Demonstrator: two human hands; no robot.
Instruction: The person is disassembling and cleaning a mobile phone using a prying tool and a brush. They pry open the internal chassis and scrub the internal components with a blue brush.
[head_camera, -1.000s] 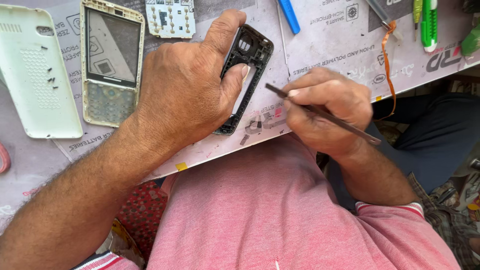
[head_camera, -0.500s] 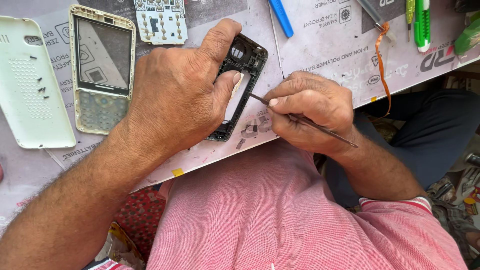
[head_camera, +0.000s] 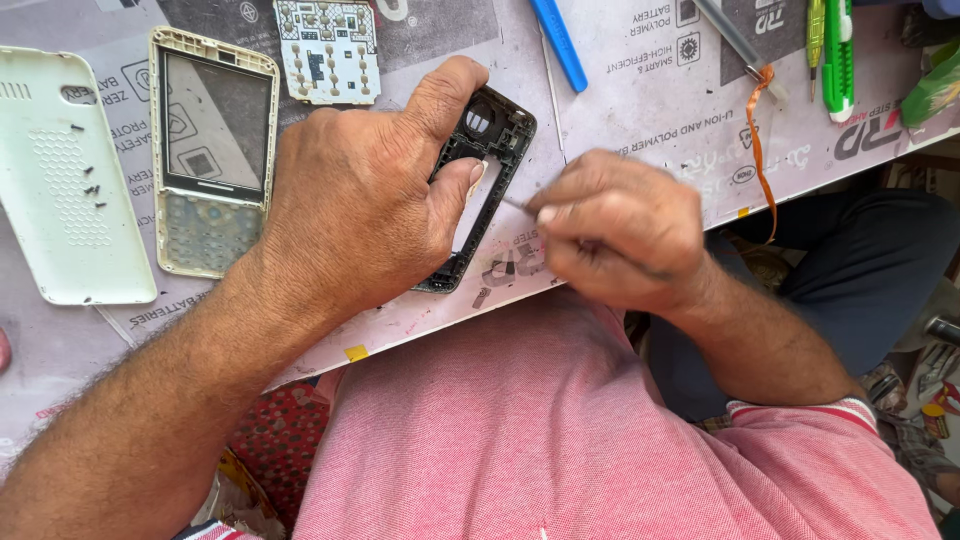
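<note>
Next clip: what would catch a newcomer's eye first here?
At centre, the left hand pins a black phone frame to the worktop while the right hand works a thin metal tool at its edge. To the left lie a cream front housing with screen and a white back cover with loose screws on it.

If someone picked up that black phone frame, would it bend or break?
The black phone frame is probably light, since it is mostly an open rectangle with thin side rails. It would likely flex a little and might crack if twisted. The left hand pins it flat on the mat, so it may slide when poked by the thin tool.
</note>
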